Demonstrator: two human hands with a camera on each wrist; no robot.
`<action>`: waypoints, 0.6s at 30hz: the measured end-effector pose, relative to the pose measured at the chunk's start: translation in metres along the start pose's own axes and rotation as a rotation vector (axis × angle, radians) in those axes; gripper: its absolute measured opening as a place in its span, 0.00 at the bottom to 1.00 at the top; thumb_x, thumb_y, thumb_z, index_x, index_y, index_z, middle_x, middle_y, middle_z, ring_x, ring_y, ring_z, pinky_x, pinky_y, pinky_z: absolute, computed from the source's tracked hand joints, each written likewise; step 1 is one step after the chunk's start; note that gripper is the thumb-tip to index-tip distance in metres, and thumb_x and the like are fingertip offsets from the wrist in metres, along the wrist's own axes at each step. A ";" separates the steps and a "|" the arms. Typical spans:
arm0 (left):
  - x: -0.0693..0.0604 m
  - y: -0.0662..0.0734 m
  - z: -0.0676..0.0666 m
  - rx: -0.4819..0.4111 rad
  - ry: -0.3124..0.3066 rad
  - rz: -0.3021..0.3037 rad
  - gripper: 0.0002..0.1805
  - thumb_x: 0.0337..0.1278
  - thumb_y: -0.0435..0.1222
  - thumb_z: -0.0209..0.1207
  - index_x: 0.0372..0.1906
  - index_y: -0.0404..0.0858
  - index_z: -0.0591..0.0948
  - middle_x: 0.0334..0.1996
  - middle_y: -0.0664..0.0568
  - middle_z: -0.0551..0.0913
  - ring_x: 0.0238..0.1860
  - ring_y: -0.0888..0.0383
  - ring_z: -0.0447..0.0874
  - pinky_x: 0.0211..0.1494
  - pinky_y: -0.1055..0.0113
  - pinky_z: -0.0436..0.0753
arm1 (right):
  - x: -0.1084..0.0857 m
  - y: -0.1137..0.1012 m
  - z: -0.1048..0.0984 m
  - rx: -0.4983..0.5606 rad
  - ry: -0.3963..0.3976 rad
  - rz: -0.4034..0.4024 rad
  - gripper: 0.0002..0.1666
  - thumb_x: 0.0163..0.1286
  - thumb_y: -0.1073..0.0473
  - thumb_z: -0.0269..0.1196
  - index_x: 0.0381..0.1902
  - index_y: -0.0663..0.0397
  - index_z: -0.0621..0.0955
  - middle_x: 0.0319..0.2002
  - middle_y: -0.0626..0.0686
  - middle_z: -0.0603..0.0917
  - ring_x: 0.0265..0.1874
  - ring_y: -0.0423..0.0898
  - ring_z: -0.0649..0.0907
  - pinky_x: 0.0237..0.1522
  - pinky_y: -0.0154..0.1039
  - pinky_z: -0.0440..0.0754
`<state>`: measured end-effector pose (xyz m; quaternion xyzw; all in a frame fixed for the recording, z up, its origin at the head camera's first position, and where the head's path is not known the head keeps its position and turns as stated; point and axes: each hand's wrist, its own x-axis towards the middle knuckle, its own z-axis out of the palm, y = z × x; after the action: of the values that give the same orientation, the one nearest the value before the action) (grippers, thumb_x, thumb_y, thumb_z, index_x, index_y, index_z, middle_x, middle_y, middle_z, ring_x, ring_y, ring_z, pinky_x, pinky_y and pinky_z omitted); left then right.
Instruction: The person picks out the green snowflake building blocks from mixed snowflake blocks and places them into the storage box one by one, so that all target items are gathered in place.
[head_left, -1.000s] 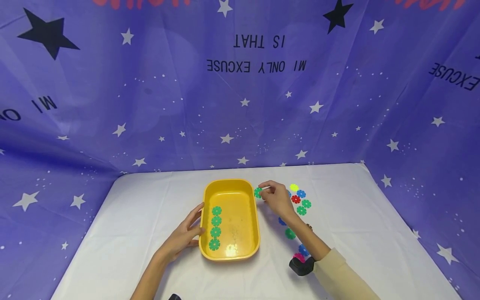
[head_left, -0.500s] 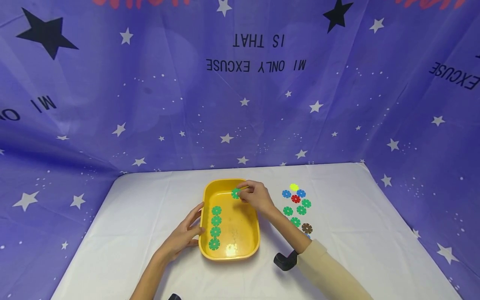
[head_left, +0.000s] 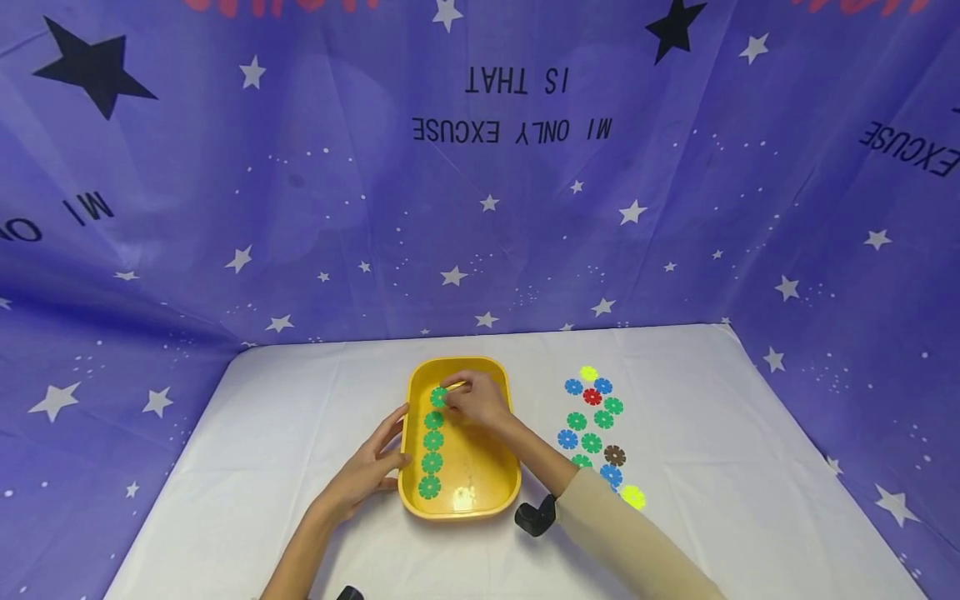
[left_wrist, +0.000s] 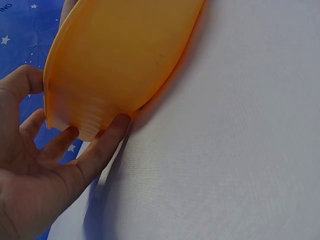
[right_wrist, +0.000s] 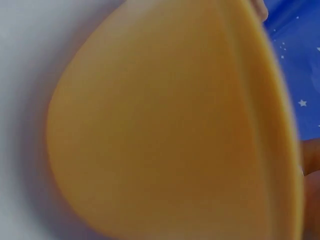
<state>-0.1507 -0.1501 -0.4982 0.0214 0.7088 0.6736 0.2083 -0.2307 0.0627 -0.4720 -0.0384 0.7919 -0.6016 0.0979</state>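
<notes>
The right hand point(head_left: 480, 402) pinches a green wheel point(head_left: 437, 397) in its fingers, at the far left of the yellow tray point(head_left: 480, 471), just past four green wheels point(head_left: 432, 442) in a line. The left hand's point(head_left: 360, 477) fingers hold the tray's left side. More wheels point(head_left: 592, 443) lie on the white surface point(head_left: 712, 433) to the right.

A tray point(head_left: 480, 467) sits on the table point(head_left: 735, 467) — disc column point(head_left: 432, 441) along its left side, loose discs point(head_left: 592, 443) to its right, curtain point(head_left: 480, 233) behind.

A white-clothed table point(head_left: 292, 400) bears a yellow, round-cornered plastic tray point(head_left: 480, 471) and, right of it, scattered multicoloured notched discs point(head_left: 592, 443).
</notes>
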 end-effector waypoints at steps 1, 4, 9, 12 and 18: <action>0.000 0.000 0.000 -0.004 0.001 0.000 0.45 0.58 0.32 0.58 0.79 0.57 0.55 0.79 0.40 0.46 0.73 0.33 0.54 0.51 0.48 0.83 | 0.001 0.000 0.002 0.005 0.004 0.011 0.14 0.62 0.70 0.65 0.47 0.65 0.85 0.29 0.58 0.88 0.32 0.61 0.86 0.36 0.45 0.85; 0.000 0.000 0.000 -0.009 -0.001 0.005 0.45 0.58 0.32 0.58 0.79 0.57 0.55 0.79 0.39 0.45 0.73 0.32 0.55 0.51 0.48 0.83 | 0.004 0.003 0.007 0.026 0.019 0.054 0.14 0.62 0.69 0.65 0.47 0.62 0.85 0.29 0.58 0.88 0.31 0.58 0.86 0.34 0.43 0.85; 0.002 -0.001 0.000 -0.005 -0.008 0.009 0.45 0.59 0.31 0.58 0.79 0.56 0.54 0.79 0.40 0.45 0.73 0.33 0.54 0.52 0.48 0.83 | 0.009 0.007 0.011 0.055 0.042 0.109 0.13 0.62 0.69 0.65 0.46 0.61 0.86 0.28 0.58 0.88 0.28 0.53 0.86 0.32 0.39 0.83; 0.002 -0.002 0.000 -0.001 -0.002 0.007 0.45 0.59 0.31 0.58 0.79 0.57 0.55 0.79 0.40 0.45 0.73 0.32 0.54 0.52 0.48 0.83 | 0.011 0.010 0.011 0.063 0.049 0.116 0.13 0.62 0.69 0.65 0.46 0.63 0.85 0.27 0.57 0.87 0.25 0.50 0.85 0.31 0.38 0.83; 0.001 -0.002 0.000 -0.007 -0.002 0.006 0.46 0.58 0.31 0.58 0.79 0.56 0.55 0.79 0.39 0.45 0.74 0.32 0.53 0.52 0.47 0.83 | 0.012 0.015 0.010 0.056 0.050 0.127 0.13 0.62 0.70 0.64 0.46 0.63 0.85 0.27 0.56 0.87 0.26 0.50 0.86 0.34 0.39 0.85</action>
<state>-0.1510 -0.1503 -0.5003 0.0235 0.7062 0.6766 0.2070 -0.2393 0.0549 -0.4908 0.0296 0.7778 -0.6167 0.1173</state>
